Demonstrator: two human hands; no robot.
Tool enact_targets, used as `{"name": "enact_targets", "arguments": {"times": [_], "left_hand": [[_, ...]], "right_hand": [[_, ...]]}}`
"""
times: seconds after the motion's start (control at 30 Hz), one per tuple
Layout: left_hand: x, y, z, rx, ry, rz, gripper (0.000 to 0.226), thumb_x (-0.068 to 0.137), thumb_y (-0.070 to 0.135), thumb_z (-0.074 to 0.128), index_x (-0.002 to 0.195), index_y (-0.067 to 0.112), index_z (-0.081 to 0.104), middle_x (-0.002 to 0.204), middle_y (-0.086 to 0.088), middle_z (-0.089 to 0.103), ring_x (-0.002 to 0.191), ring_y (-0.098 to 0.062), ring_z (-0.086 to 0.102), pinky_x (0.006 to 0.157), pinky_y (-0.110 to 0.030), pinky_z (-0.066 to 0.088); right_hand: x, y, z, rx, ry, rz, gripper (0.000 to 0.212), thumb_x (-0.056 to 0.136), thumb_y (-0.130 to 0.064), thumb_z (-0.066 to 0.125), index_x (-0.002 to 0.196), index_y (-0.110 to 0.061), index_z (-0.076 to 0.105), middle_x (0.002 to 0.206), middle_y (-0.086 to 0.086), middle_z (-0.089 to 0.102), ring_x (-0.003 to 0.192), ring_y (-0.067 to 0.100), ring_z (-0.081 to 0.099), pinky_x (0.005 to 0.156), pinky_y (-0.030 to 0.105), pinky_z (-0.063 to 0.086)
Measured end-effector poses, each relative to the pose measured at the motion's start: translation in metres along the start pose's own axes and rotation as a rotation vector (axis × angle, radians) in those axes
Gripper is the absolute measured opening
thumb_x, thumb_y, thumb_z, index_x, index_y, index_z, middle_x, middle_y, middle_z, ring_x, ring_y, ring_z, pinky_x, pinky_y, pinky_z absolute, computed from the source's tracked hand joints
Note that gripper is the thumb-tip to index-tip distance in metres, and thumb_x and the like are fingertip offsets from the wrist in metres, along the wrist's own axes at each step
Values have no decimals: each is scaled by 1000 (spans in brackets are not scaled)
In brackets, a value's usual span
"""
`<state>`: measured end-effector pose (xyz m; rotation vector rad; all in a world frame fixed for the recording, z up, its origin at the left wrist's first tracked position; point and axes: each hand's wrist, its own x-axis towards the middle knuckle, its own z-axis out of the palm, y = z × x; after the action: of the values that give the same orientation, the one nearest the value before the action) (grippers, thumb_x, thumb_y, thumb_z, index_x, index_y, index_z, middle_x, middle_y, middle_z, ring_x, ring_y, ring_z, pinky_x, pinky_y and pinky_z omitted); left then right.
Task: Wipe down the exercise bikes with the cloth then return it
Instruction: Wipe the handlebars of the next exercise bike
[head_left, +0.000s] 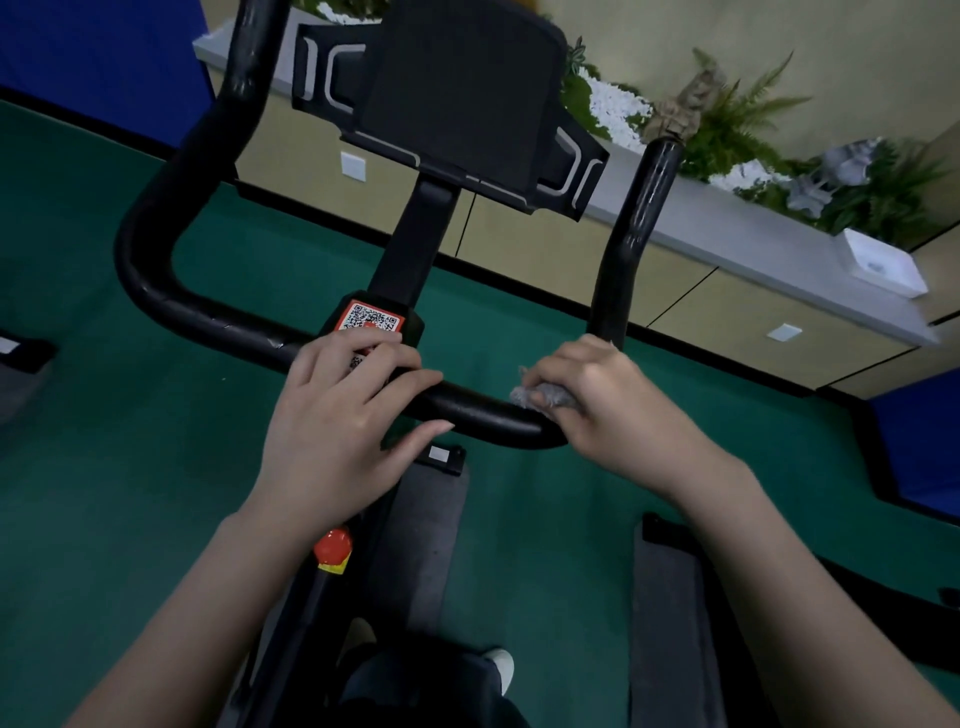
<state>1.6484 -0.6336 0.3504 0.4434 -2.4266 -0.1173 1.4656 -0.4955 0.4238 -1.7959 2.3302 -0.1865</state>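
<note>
green floor (130, 467) spreading below | right hand (613, 410) clenching grey cloth (550, 396) against handlebar (483, 413) at its right bend (bar's upright rising forward from there) | left hand (337, 421) resting open-fingered on bar centre

The handlebar (483, 410) looks glossy black, perhaps foam-wrapped, the cloth (525, 395) grey and fuzzy, the floor (104, 415) matt green.

A red sticker (370, 318) printed with a black-and-white QR code sits at the middle of the exercise bike handlebar (470, 413). No words, brand names or numbers are legible.
</note>
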Motion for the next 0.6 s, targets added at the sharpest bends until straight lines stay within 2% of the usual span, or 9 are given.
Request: {"name": "enact_targets", "arguments": {"times": [0.07,0.1,0.2,0.3,0.4,0.5,0.57,0.6], "left_hand": [[1,0,-1,2,-5,-3,36,89,48,58,103,18,71,102,3,66,109,-23,51,90,-34,33],[1,0,-1,4,-5,-7,35,89,48,58,103,18,71,102,3,66,109,-23,51,91,-34,33],[1,1,-1,5,-2,-16,35,89,47,58,103,18,71,102,4,66,109,-23,51,91,-33,32],[1,2,-2,9,-4,-20,34,89,47,59,102,18,71,101,3,66,108,-23,51,91,-33,32],[1,2,-2,12,-10,-19,35,89,47,59,103,17,72,101,2,66,108,-24,51,89,-35,33],[2,3,-2,4,-19,-22,36,89,48,58,103,17,71,102,2,66,108,-25,50,87,-37,34],[2,2,-2,7,-28,-22,37,89,48,58,104,16,71,103,1,66,108,-26,51,86,-38,35],[1,2,-3,10,-30,-22,38,89,48,58,104,16,71,103,1,66,108,-27,51,86,-39,35]], "right_hand": [[-3,6,6,42,106,15,12,90,-6,61,98,-8,69,93,8,65,93,27,52,88,31,41],[-8,7,13,49,231,38,12,88,-3,62,97,-6,70,93,9,65,91,28,53,86,32,41],[-27,-5,53,113,743,194,15,87,4,60,99,1,68,98,14,63,92,29,54,86,31,42],[-30,-34,97,333,1112,362,20,89,-2,55,108,-6,62,105,14,56,99,27,51,91,27,41],[-24,-57,116,495,1250,459,25,90,-8,53,113,-15,56,115,1,48,106,18,47,97,20,36],[-17,-49,108,616,1357,531,20,92,-8,52,111,-12,57,113,7,51,108,16,51,96,22,40],[-11,-41,98,775,1437,677,16,95,-7,52,110,-11,55,110,9,55,106,17,56,94,27,46],[-8,-41,94,871,1455,754,14,96,-7,51,110,-11,54,108,5,57,103,11,57,91,24,47]]}}
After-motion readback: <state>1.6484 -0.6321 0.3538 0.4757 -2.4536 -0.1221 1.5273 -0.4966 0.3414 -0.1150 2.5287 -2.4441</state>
